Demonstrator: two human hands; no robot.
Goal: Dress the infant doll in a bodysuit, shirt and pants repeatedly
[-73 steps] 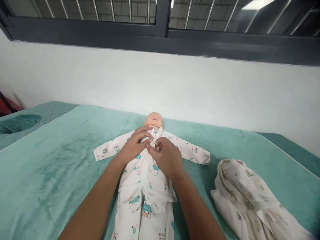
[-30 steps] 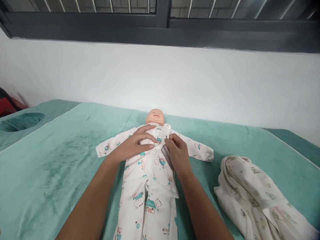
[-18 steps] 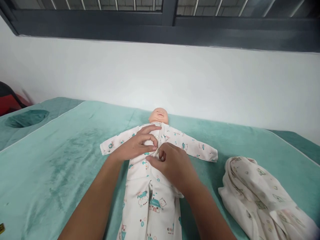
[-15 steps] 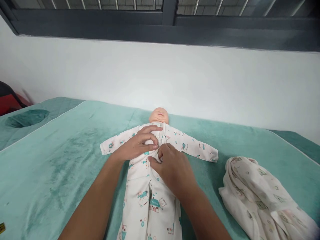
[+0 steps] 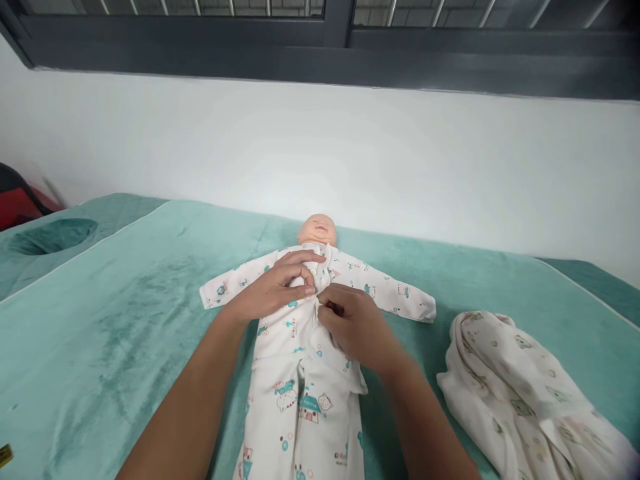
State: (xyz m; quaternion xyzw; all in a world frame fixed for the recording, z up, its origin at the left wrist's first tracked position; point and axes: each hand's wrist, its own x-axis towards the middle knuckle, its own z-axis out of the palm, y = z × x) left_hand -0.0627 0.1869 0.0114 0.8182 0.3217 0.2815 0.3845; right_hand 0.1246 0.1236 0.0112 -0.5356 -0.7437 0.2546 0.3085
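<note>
A baby doll [image 5: 319, 229] lies on its back, dressed in a white baby shirt [image 5: 280, 340] with teal prints and matching white trousers [image 5: 310, 433]. Both sleeves stretch out to the sides. My left hand [image 5: 283, 283] rests on the shirt's chest, thumb and index finger pinching the front opening's edge. Facing it, my right hand [image 5: 353, 317] is closed, its fingertips gripping the other edge of the shirt front. The spot between the fingertips is small, and any fastener there is hidden.
A teal plush cover [image 5: 135, 320] lies under everything, with a round hole [image 5: 55, 237] at the left. A crumpled white printed cloth [image 5: 525, 393] lies at the right. Behind stand a white wall [image 5: 320, 147] and a dark window frame [image 5: 200, 53]. Something red and black [image 5: 20, 200] is at far left.
My right hand has shifted slightly up and right, and its thumb has closed in towards the fingers. The shirt's lower right hem now shows. My left hand stays nearly still.
</note>
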